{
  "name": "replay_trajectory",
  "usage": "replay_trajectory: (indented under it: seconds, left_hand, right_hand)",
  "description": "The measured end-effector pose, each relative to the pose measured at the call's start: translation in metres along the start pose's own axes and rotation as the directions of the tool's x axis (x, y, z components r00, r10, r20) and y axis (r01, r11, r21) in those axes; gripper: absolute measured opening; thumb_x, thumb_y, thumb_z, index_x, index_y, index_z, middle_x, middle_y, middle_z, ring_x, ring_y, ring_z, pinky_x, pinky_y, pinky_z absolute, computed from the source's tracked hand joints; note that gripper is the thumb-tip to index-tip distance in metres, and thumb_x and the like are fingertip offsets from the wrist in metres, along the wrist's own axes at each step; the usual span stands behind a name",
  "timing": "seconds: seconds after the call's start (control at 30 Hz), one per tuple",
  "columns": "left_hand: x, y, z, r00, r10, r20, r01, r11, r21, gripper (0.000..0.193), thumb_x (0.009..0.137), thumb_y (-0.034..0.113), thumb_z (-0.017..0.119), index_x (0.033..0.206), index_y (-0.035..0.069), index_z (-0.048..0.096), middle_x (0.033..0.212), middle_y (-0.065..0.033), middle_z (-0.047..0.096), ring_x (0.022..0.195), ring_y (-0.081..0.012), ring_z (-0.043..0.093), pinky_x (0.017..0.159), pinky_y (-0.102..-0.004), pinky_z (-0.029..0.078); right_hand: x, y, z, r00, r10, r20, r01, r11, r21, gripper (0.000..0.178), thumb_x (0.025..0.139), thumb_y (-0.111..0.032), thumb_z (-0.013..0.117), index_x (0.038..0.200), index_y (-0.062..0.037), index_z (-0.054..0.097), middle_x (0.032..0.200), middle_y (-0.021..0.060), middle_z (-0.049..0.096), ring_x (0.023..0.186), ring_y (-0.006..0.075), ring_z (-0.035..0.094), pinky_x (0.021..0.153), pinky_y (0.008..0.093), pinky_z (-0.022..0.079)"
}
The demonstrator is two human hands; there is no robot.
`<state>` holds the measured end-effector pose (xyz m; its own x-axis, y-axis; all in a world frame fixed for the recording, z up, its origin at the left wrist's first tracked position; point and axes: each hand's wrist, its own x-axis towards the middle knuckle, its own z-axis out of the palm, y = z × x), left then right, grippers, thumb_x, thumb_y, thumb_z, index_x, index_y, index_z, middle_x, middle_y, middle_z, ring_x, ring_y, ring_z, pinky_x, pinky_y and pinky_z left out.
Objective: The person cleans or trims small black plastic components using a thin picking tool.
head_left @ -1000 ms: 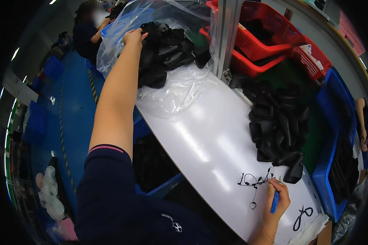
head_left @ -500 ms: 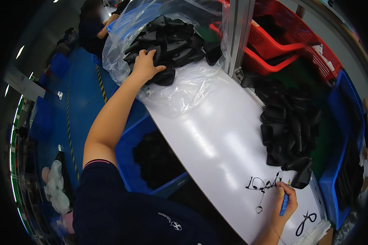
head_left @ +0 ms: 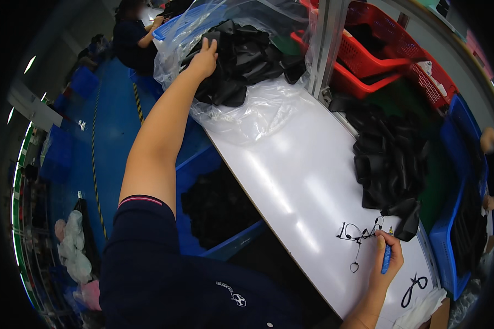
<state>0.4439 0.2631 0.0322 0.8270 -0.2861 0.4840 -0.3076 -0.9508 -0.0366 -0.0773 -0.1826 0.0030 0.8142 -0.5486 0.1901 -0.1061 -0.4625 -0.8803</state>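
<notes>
My left hand (head_left: 204, 60) reaches into a clear plastic bag at the far end of the table. Its fingers are stretched apart over a heap of black moulded pieces (head_left: 252, 57); whether one is gripped, I cannot make out. Close to the table's near right part, my right hand (head_left: 388, 253) is closed around a blue pen-shaped tool (head_left: 387, 260). The tool's upper end is by thin black lines and loops (head_left: 358, 237) on the white tabletop (head_left: 280, 186). A black loop shape (head_left: 414, 290) shows right of that hand.
More black pieces (head_left: 389, 159) are piled along the table's right side. Red baskets (head_left: 362, 68) stand beyond a metal post (head_left: 328, 49). Blue bins (head_left: 447, 241) flank the table, one on the left below its edge. A person (head_left: 134, 38) sits at the far left.
My left hand has moved farther up over the heap, its arm stretching out. The right hand stays at the black lines with the blue tool; the whole view has shifted slightly.
</notes>
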Motion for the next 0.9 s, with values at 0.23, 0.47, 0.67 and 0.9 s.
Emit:
replay_trajectory:
  seconds: [0.23,0.47,0.67,0.9]
  left_hand:
    - [-0.021,0.084,-0.049,0.988,0.001,-0.157,0.018,0.992,0.122,0.035,0.1,0.034,0.047,0.123,0.013,0.063,0.128,-0.0174,0.057,0.089,-0.0365,0.068,0.077,-0.0477,0.053]
    - [-0.146,0.309,-0.081,0.873,0.396,-0.284,-0.442,0.397,-0.804,0.017,0.094,0.002,0.055,0.105,0.002,0.068,0.088,-0.0108,0.066,0.065,-0.019,0.06,0.064,-0.0292,0.049]
    - [-0.14,0.372,-0.118,0.897,0.433,-0.082,-0.243,0.33,-0.912,0.029,0.091,-0.008,0.049,0.113,0.003,0.064,0.087,-0.0087,0.062,0.072,-0.0157,0.059,0.066,-0.0268,0.048]
    - [0.036,0.413,-0.27,0.635,0.145,-0.759,-0.738,0.405,-0.54,0.027,0.088,-0.003,0.056,0.113,0.003,0.064,0.105,-0.0111,0.061,0.087,-0.0194,0.061,0.079,-0.0302,0.051]
  right_hand:
    - [0.008,0.0,0.005,0.999,-0.035,-0.016,0.035,0.999,0.021,0.009,0.089,-0.004,0.068,0.096,0.0008,0.07,0.089,0.0086,0.067,0.084,0.0149,0.062,0.082,0.0263,0.048]
    - [0.007,-0.012,0.0,0.987,-0.131,-0.098,0.135,0.99,0.034,0.012,0.089,-0.007,0.07,0.099,-0.0012,0.07,0.09,0.0115,0.069,0.081,0.0197,0.065,0.077,0.0273,0.049]
    - [0.004,0.002,0.003,0.973,-0.199,-0.115,0.205,0.978,0.041,0.014,0.086,-0.006,0.071,0.099,-0.0027,0.07,0.088,0.0124,0.069,0.08,0.0248,0.067,0.074,0.0313,0.052]
    - [0.001,0.0,-0.004,0.971,-0.198,-0.133,0.209,0.976,0.069,0.013,0.085,-0.008,0.072,0.098,-0.0038,0.071,0.087,0.0129,0.07,0.079,0.0256,0.067,0.073,0.0315,0.053]
